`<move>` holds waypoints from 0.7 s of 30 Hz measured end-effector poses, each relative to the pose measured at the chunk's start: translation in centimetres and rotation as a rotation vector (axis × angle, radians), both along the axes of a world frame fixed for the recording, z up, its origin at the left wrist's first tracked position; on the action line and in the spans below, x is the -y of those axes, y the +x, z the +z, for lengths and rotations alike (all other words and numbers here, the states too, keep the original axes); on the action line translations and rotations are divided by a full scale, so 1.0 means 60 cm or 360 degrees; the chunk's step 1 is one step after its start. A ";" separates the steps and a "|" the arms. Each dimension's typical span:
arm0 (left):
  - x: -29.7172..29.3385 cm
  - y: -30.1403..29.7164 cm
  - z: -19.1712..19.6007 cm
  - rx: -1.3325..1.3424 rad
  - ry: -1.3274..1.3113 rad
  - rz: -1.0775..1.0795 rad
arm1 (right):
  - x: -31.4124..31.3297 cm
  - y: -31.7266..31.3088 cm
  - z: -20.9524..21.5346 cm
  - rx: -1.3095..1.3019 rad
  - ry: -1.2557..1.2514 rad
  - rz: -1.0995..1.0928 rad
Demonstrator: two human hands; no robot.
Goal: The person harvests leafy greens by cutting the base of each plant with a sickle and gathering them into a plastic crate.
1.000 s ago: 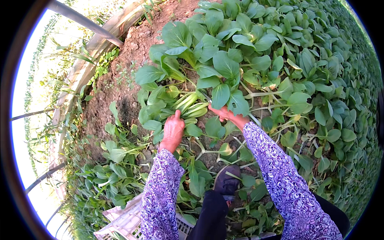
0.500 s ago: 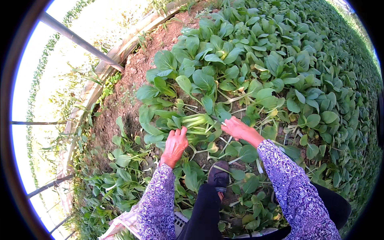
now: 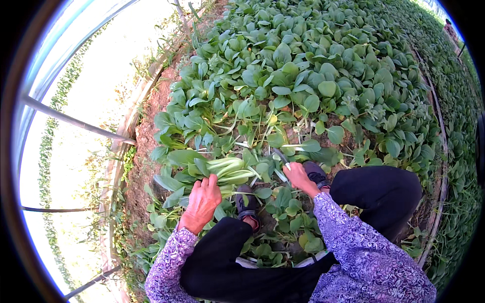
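Note:
My left hand is closed around a bunch of bok choy, low over the bed and left of my legs. Its pale green stalks point right and its dark leaves spread to the left. In my right hand is a knife, gripped by the handle, which my fingers mostly hide. The grey blade slants up and left, apart from the stalks in my left hand. Loose leaves and pale cut stems lie on the ground around the knife.
Densely growing bok choy fills the bed ahead. My shoes are planted among leaves close to both hands. A bare soil strip and a bent board edge run along the left, where metal poles stand.
My left hand and the bok choy have shifted left and lower in the view, while my right hand has drawn slightly nearer. My right knee and shoe now show, and the view has turned.

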State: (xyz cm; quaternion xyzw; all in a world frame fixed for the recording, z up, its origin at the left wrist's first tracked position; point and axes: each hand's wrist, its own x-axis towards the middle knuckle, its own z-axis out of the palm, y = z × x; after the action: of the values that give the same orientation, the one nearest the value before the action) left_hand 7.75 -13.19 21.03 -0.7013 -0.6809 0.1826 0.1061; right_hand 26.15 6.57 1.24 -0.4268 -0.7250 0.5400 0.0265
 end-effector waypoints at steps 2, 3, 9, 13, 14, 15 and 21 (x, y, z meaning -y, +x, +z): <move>-0.003 0.026 0.041 0.0005 0.0171 -0.0110 | -0.007 0.043 0.036 -0.0479 -0.0034 -0.0279; -0.003 0.035 0.050 -0.0135 0.0064 -0.0139 | -0.014 0.052 0.067 -0.0556 -0.0048 -0.0356; 0.005 0.114 0.096 -0.0312 0.0118 -0.0617 | -0.027 0.059 0.250 -0.0670 0.0389 -0.0014; 0.033 0.168 0.113 -0.0222 0.0025 -0.0693 | 0.002 0.043 0.293 -0.1188 -0.0261 0.0435; 0.040 0.175 0.116 -0.0202 0.0005 -0.0716 | 0.011 0.045 0.302 -0.1294 -0.0454 0.0546; 0.045 0.183 0.121 -0.0244 0.0023 -0.0744 | 0.018 0.052 0.318 -0.1223 -0.0410 0.0622; 0.059 0.210 0.127 -0.0285 -0.0010 -0.0770 | 0.045 0.076 0.297 -0.1285 -0.0753 0.0225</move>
State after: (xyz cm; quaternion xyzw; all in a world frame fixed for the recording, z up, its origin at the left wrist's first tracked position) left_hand 20.34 -16.73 28.65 -0.8252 -0.4806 0.2152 0.2044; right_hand 30.69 3.89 19.07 -0.1265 -0.5411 0.8135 0.1715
